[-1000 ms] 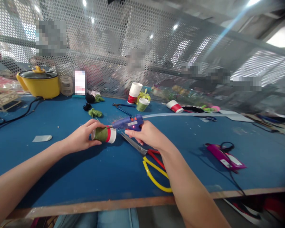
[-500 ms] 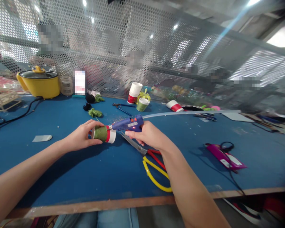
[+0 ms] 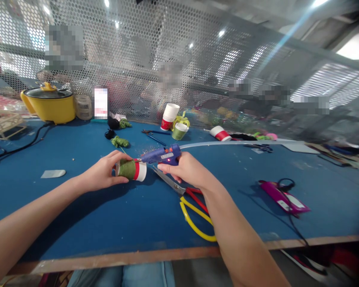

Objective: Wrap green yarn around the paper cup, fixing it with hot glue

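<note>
My left hand [image 3: 106,171] grips a paper cup [image 3: 141,170] lying on its side, its base end wrapped in green yarn [image 3: 127,170] beside a red band and a white end. My right hand [image 3: 185,169] is closed around the handle of a blue glue gun [image 3: 161,155] with a small red light lit. The gun's nozzle points left and meets the cup near the edge of the yarn. Below my right hand lie large scissors [image 3: 175,186] with red and yellow handles, partly hidden by my forearm. A green yarn bundle [image 3: 119,142] sits behind my left hand.
At the back stand a yellow electric pot [image 3: 55,107], a jar [image 3: 83,107], a phone [image 3: 101,103], stacked cups [image 3: 169,116] and a green-wrapped cup [image 3: 180,131]. Pliers [image 3: 157,132] lie before them. On the right are a purple packet [image 3: 283,198] and a black cable. A perforated screen [image 3: 143,52] borders the table.
The glue gun and both hands stay almost in place. The cup has turned or shifted very slightly in my left hand, and the nozzle sits a little differently against the yarn edge.
</note>
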Motion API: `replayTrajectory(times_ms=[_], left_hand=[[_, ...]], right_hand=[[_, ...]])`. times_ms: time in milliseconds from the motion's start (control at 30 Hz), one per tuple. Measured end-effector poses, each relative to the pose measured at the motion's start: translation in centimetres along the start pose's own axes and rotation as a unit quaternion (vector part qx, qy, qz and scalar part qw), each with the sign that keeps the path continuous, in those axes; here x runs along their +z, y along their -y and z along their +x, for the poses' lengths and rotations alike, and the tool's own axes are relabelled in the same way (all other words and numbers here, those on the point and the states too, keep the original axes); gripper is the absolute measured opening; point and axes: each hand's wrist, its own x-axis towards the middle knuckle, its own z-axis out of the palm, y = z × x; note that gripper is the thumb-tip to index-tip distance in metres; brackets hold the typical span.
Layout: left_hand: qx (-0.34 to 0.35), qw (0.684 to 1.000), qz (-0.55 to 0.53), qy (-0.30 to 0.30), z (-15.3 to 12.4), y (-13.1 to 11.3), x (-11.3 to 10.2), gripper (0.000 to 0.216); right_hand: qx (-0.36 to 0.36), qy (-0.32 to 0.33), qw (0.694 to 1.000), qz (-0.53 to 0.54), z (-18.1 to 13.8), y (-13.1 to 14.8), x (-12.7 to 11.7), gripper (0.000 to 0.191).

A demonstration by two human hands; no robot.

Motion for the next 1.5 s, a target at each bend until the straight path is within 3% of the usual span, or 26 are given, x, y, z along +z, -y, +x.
replayTrajectory(times_ms=[467, 967, 1133, 1300, 1400, 1500], left_hand=[[0.068, 0.997, 0.046, 0.009, -0.1, -0.5, 0.2, 0.044], [0.087, 0.994, 0.067, 0.006, -0.2, -0.8, 0.3, 0.045], [0.079, 0.995, 0.068, 0.005, -0.1, -0.5, 0.3, 0.045], [0.068, 0.996, 0.059, -0.002, -0.1, -0.2, 0.1, 0.043], [0.076, 0.996, 0.056, -0.005, 0.0, -0.3, 0.2, 0.043], [0.084, 0.995, 0.06, -0.008, -0.1, -0.4, 0.4, 0.044]], right_hand=[[0.009, -0.005, 1.0, 0.002, 0.3, -0.3, 0.1, 0.035], [0.013, 0.006, 1.0, 0.007, 0.8, -0.6, 0.3, 0.034], [0.003, 0.009, 0.999, 0.052, 1.1, -1.0, 0.4, 0.03], [0.014, -0.05, 0.988, 0.147, 2.3, -2.1, 0.3, 0.019], [0.024, -0.104, 0.984, 0.144, 3.4, -3.3, 0.3, 0.018], [0.049, -0.107, 0.985, 0.126, 4.5, -4.4, 0.4, 0.023]])
